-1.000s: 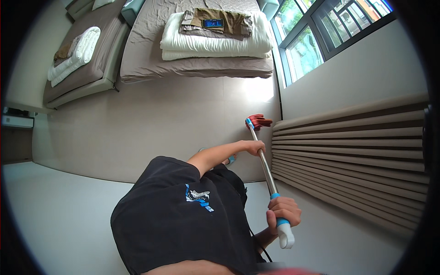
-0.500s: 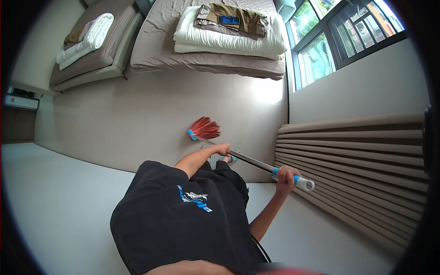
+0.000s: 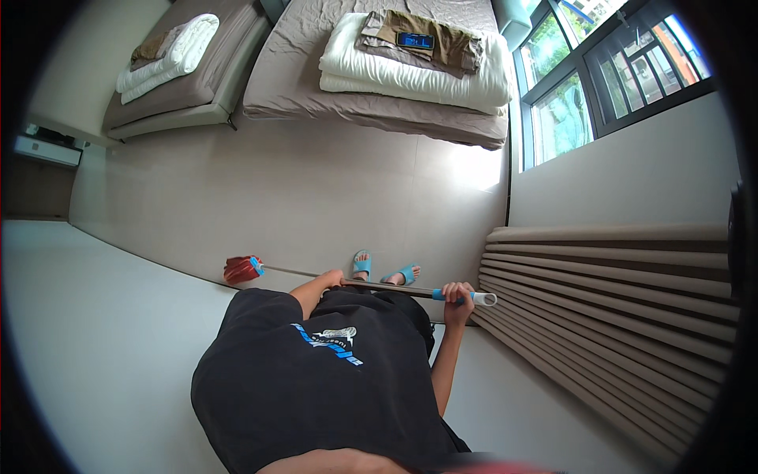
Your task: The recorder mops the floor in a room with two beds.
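A mop (image 3: 395,287) with a long metal pole lies slantwise across the front of my body. Its red strip head (image 3: 240,270), joined by a light-blue collar, rests on the floor to my left, close to the foot of the white wall. My left hand (image 3: 332,279) is closed round the middle of the pole. Near the upper end, my right hand (image 3: 457,294) grips the blue sleeve just below the white end cap (image 3: 485,299). My feet, in light-blue sandals (image 3: 362,263), stand on the floor beyond the pole.
Ahead is a bed (image 3: 292,71) with a folded white quilt (image 3: 410,75), brown cloth and a dark device with a lit screen (image 3: 415,39). Another bed (image 3: 197,75) stands at the far left. A pleated beige curtain (image 3: 600,272) hangs on my right, below the window (image 3: 560,118).
The mop head has swung left and nearer to the wall, away from the floor before my feet. Both hands have moved left with the pole, which lies flatter across the view.
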Available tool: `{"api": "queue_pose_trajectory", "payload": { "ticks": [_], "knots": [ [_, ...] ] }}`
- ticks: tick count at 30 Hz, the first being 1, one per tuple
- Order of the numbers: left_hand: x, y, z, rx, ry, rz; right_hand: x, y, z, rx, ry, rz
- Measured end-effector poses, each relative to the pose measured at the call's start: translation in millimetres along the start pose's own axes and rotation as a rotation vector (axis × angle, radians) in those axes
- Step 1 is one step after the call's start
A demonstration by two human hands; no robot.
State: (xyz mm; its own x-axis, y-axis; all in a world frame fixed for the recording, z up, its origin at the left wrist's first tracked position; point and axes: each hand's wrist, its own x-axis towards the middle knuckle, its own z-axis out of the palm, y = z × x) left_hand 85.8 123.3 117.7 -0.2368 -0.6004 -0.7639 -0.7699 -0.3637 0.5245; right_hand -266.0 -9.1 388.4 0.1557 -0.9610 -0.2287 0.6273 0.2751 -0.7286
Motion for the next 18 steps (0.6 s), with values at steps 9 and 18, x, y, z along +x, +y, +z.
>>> {"api": "queue_pose_trajectory", "payload": {
  "ticks": [9, 18],
  "knots": [
    [42.9, 53.2, -23.8, 0.083, -0.148, 0.188, -11.1, -53.3, 34.1, -0.151, -0.141, -0.074],
    [85.4, 275.0, -62.9, 0.213, -0.209, 0.856, -69.3, -163.1, 83.6, -0.33, 0.041, -0.562]
  ]
}}
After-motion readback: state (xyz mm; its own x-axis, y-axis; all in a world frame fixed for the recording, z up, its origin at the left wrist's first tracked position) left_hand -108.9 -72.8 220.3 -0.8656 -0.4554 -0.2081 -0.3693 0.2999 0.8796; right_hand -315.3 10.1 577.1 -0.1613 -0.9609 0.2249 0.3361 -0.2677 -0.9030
